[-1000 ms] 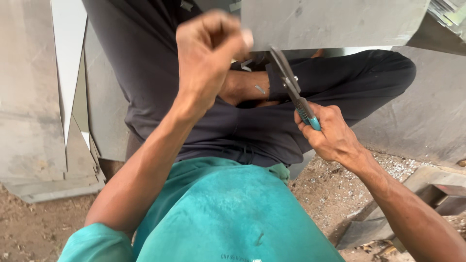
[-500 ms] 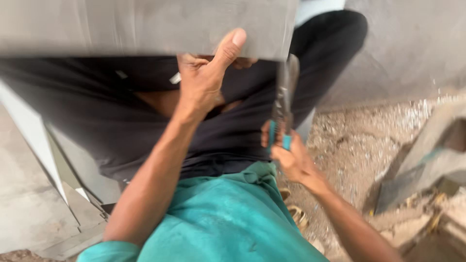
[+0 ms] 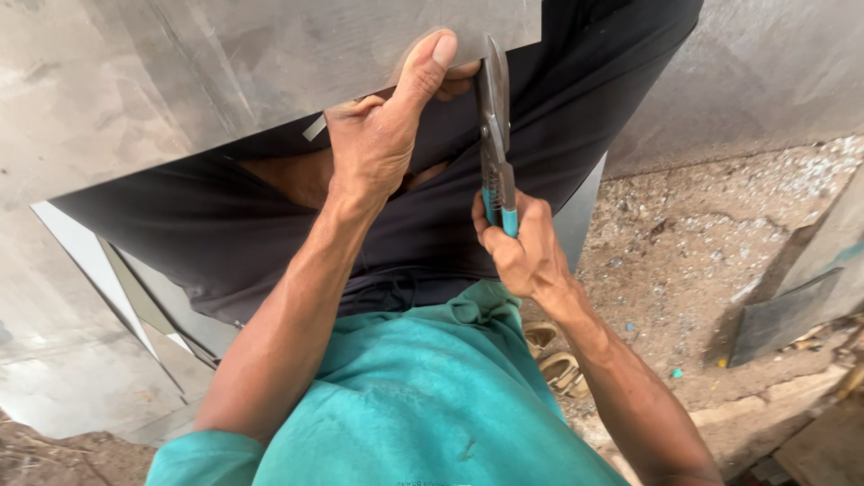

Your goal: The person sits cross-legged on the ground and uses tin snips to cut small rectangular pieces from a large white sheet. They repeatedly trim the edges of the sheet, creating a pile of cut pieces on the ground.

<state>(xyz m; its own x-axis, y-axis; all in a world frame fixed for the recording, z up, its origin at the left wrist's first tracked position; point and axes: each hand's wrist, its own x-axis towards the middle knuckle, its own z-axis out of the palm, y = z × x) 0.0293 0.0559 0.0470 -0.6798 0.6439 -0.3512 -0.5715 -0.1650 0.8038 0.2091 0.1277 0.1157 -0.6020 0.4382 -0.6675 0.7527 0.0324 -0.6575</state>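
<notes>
Snips biting into a sheet edge

Right hand closed around the teal-handled tin snips; left hand at nine o'clock pinches the grey metal sheet. Best keep blades square, thumb clear.

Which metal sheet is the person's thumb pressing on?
The big grey sheet across the lap; the left hand grips its edge beside the snips. Other sheets lie untouched.

Sheet metal showing dull grey, streaked with paler scuffs. Snips: dark steel blades, teal grips showing in the right hand. Shirt showing plain teal-green; trousers reading black. Ground looking sandy brown, speckled with pale grit.
</notes>
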